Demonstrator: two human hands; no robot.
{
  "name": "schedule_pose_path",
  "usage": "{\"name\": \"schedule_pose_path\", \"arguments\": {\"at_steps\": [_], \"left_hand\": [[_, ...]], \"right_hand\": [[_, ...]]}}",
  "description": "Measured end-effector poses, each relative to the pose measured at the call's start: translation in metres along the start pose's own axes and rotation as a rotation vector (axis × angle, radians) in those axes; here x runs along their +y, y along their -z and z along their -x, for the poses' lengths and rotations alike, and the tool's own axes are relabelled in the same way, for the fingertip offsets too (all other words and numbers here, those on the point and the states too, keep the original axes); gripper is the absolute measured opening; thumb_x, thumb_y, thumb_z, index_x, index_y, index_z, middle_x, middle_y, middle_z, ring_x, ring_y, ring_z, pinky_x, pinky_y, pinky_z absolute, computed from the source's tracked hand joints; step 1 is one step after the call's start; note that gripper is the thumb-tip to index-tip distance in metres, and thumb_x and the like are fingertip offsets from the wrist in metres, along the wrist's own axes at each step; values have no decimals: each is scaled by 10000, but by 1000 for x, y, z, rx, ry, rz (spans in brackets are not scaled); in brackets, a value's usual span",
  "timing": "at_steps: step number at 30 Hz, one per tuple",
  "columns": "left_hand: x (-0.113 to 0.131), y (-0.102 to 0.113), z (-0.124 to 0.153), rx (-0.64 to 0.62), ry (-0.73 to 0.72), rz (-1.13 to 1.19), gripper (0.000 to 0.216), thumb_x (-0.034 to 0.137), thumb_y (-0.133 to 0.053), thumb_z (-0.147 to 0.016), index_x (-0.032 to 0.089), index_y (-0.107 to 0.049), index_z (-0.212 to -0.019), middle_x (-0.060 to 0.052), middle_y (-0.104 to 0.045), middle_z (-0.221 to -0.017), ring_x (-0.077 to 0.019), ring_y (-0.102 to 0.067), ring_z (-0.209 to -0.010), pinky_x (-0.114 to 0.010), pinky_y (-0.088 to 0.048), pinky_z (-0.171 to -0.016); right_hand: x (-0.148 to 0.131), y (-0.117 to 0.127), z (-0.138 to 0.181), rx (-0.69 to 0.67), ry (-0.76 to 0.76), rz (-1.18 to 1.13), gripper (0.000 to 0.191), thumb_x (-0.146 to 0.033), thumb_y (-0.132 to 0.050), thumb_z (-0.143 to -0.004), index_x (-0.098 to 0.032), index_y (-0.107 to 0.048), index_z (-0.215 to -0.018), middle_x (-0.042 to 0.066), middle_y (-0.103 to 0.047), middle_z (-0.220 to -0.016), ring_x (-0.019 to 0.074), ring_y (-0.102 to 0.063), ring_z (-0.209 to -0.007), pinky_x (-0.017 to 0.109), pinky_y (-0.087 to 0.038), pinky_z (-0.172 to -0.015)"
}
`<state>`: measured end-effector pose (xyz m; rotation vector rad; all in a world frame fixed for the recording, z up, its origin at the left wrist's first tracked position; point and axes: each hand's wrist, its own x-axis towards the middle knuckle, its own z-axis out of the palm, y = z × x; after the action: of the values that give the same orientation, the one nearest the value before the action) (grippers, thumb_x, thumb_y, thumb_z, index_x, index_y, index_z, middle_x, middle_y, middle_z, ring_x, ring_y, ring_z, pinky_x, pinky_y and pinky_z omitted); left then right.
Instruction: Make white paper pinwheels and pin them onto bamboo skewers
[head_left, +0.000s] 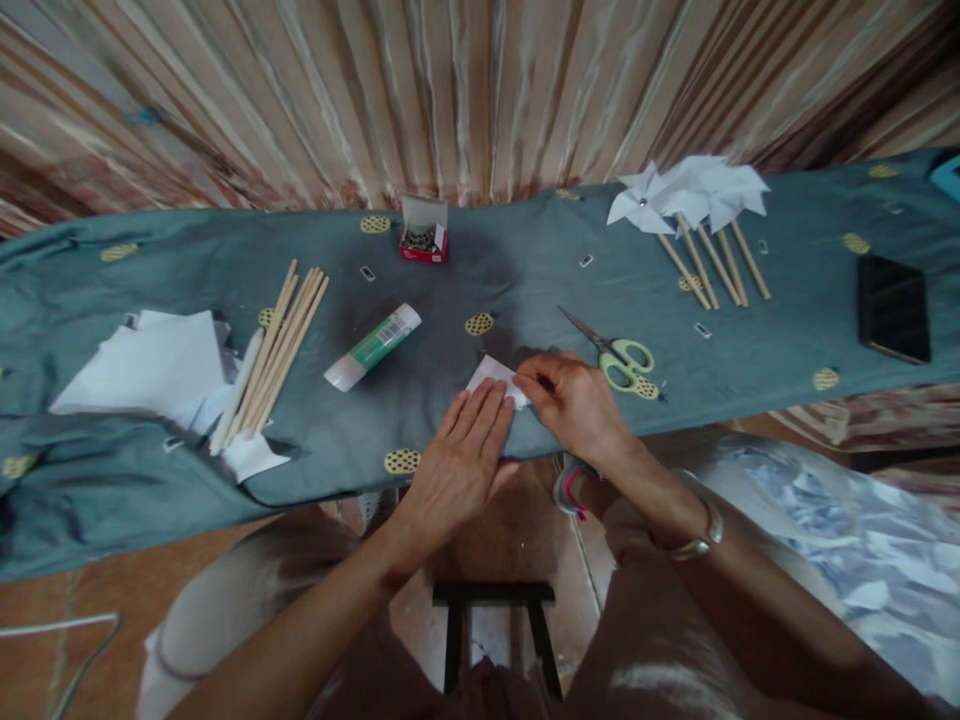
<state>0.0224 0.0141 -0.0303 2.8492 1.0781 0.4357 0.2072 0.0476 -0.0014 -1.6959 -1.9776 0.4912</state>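
A small folded piece of white paper [491, 372] lies near the front edge of the cloth-covered table. Flat across its lower left part rest the straight fingers of my left hand [466, 445]. My right hand [574, 400] pinches the right corner of the paper between thumb and fingertips. Just beyond my right hand, scissors [619, 362] with light green handles lie with their blades pointing away to the left. To the left of the paper is a glue stick [375, 347] with a green and white label.
Wooden sticks [285, 350] and white paper sheets [150, 362] lie at left. An open red box [424, 245] of small metal pieces stands at the back. Several paper pinwheels [690, 195] on sticks lie at back right, a black phone [894, 308] farther right. A curtain [480, 100] hangs behind.
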Motion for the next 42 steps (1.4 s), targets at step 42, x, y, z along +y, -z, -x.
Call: {"name": "schedule_pose_path", "arguments": {"at_steps": [42], "left_hand": [[-2,-3,-1,-4,-10,-25,691,489,-500,-932,-20,-402,-1388,-257,-472,-1451,-361,-395,-1395,-506,-360,-1147]], "right_hand": [[6,-24,12,153,126,144,299,-329,-498,-947,-112,-655,-1082,170,-634,-1260,304,-544,-1150,464,-450,-1002]]}}
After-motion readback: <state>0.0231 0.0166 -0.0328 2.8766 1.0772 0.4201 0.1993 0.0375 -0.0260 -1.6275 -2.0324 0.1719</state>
